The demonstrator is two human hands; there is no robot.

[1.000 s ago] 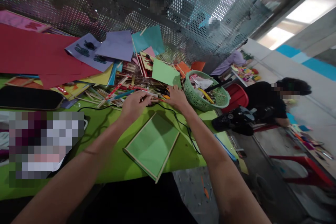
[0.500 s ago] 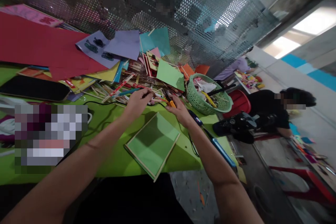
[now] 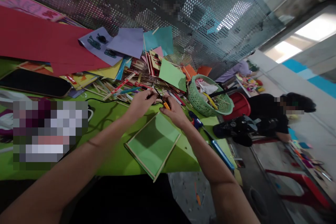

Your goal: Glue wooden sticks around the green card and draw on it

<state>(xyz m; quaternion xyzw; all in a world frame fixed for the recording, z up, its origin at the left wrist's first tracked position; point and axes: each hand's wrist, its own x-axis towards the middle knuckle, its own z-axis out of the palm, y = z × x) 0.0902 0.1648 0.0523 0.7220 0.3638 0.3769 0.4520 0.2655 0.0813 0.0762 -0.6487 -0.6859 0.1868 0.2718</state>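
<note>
My right hand is closed around a slim tool with a dark front end and an orange handle; its exact kind is too small to tell. Close beside it, the fingers of my left hand are pinched together at the tool's dark end. What they pinch is hidden. Below both hands lies a green paper panel edged with thin wooden sticks, at the front of the green-covered table. Loose sticks and pens are heaped just behind my hands.
At the right stands a green plastic basket of tools, near a blue glue gun. A phone and red paper lie left. Perforated metal rises behind. Another person sits at the right by a red chair.
My hands have come closer together. The orange-handled tool has shifted slightly left and its dark end now meets my left fingers. The green panel has stayed put.
</note>
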